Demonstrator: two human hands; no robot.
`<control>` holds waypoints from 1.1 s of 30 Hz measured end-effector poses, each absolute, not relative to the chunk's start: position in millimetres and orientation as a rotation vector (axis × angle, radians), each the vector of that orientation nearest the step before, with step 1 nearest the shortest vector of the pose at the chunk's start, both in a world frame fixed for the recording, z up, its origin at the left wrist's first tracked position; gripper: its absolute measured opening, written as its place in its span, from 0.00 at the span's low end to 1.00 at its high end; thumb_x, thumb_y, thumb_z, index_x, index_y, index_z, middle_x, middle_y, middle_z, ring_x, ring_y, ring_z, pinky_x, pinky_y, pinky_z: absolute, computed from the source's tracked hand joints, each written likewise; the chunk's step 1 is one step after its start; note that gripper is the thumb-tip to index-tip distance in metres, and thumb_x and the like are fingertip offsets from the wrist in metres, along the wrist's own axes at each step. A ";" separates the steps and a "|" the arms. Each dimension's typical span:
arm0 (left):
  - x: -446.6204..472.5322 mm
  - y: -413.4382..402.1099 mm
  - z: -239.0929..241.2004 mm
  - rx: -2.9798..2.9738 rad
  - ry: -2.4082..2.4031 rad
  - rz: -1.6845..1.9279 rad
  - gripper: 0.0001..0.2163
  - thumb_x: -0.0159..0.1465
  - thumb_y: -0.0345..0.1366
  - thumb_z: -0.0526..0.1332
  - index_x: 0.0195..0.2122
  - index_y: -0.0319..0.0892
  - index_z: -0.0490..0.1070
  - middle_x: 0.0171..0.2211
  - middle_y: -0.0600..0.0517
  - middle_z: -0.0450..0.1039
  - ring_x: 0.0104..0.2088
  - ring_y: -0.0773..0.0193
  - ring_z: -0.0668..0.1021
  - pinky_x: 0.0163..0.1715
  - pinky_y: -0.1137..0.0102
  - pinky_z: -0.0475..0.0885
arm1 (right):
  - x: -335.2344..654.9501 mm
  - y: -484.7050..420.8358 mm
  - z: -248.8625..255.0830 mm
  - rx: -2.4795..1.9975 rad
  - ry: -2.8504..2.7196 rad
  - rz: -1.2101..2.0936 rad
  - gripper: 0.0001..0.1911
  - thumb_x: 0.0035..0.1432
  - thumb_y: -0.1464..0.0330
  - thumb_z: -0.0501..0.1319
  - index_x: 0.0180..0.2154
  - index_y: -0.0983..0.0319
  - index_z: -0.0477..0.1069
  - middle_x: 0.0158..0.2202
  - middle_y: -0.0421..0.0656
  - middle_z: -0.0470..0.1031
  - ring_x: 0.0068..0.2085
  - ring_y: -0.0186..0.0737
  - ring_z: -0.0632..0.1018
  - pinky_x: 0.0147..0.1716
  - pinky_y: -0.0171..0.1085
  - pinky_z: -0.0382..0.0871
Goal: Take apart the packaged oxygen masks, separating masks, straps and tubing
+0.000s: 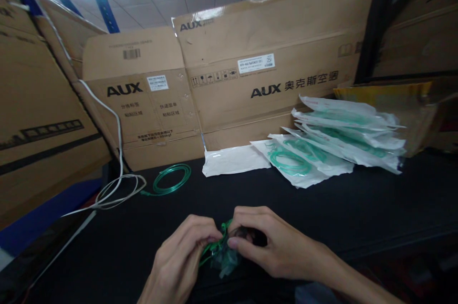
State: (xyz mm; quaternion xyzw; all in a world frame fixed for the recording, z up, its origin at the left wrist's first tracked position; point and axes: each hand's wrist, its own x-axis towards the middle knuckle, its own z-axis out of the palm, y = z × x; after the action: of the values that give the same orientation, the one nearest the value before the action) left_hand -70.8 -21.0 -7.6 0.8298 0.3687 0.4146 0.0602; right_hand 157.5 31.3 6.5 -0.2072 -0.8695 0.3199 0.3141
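Low in the middle of the head view, my left hand [181, 254] and my right hand [266, 239] are close together over the black table. Between them is a translucent green plastic piece [225, 262] with a bright green cord [212, 248]; its exact kind is unclear. My left hand is closed, its thumb and fingertips pinching the cord. The fingers of my right hand are curled and pinch at the upper part of the plastic piece, covering some of it. Beyond my left hand lies a loose coil of green tubing [171, 180].
White-backed pouches [343, 127] with green tubing inside are stacked at the right. A flat white packet [236, 160] lies beside them. White cable [119, 151] runs down at the left. Cardboard sheets [229, 99] wall off the back of the black table [118, 242].
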 end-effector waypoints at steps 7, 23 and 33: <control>-69.8 -22.7 -6.0 2.502 1.112 1.320 0.13 0.68 0.20 0.55 0.44 0.47 0.70 0.39 0.53 0.76 0.40 0.67 0.80 0.40 0.77 0.73 | 157.6 31.7 7.3 -0.541 -2.282 0.863 0.07 0.66 0.68 0.60 0.38 0.63 0.76 0.33 0.39 0.72 0.32 0.32 0.72 0.33 0.30 0.66; -68.0 -22.1 -0.3 2.348 1.032 1.394 0.10 0.68 0.23 0.58 0.41 0.45 0.74 0.35 0.53 0.78 0.36 0.66 0.81 0.35 0.77 0.75 | 157.6 31.1 6.2 -0.517 -2.251 0.898 0.07 0.66 0.69 0.61 0.37 0.65 0.76 0.33 0.40 0.72 0.33 0.32 0.73 0.34 0.30 0.66; -64.7 -22.4 -0.2 2.159 1.099 1.432 0.08 0.63 0.27 0.67 0.40 0.48 0.79 0.36 0.55 0.80 0.35 0.67 0.83 0.35 0.81 0.78 | 157.2 32.3 7.0 -0.516 -2.254 0.890 0.07 0.66 0.68 0.61 0.37 0.64 0.76 0.33 0.40 0.73 0.34 0.33 0.74 0.35 0.30 0.67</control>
State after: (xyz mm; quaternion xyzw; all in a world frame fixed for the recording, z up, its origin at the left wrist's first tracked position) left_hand -64.7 -22.4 -0.2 0.7569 0.3853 0.5021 0.1630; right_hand 157.2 32.3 7.0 -0.1969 -0.8599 0.3398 0.3260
